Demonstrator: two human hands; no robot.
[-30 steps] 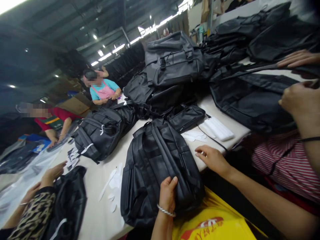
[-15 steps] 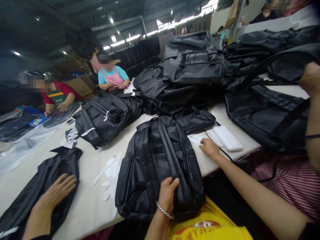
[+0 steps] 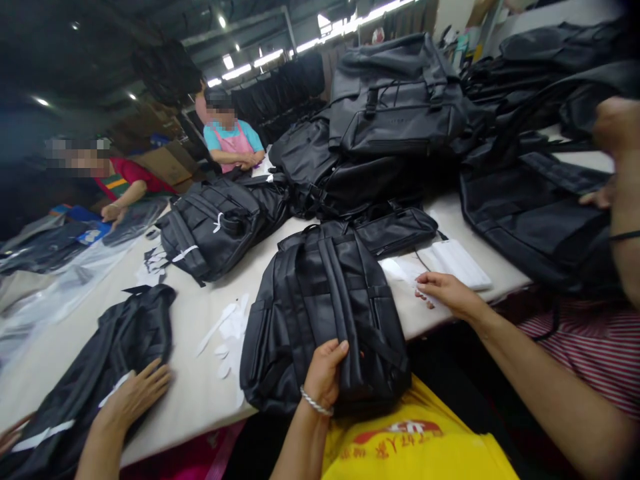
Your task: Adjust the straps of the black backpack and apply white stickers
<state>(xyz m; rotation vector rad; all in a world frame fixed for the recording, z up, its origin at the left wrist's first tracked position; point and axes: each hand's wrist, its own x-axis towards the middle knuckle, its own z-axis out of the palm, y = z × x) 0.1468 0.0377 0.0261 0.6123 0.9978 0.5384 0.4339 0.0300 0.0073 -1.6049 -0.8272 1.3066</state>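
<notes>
Black backpack (image 3: 327, 300), centre frame, long axis running up-frame: my left grip (image 3: 324, 370) clamps its lower part; right of it, my right grip (image 3: 445, 291) reaches white paper (image 3: 397, 269), closure unclear.

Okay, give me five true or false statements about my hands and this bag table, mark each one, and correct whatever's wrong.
1. Your left hand is on the black backpack in front of you. True.
2. Your right hand is gripping a backpack strap. False: it is apart from the backpack, at the white pieces.
3. The twisted bracelet is on your right wrist. False: it is on your left.
4. Yellow cloth with red lettering shows below the backpack. True.
5. The tabletop is black. False: it is pale.
</notes>
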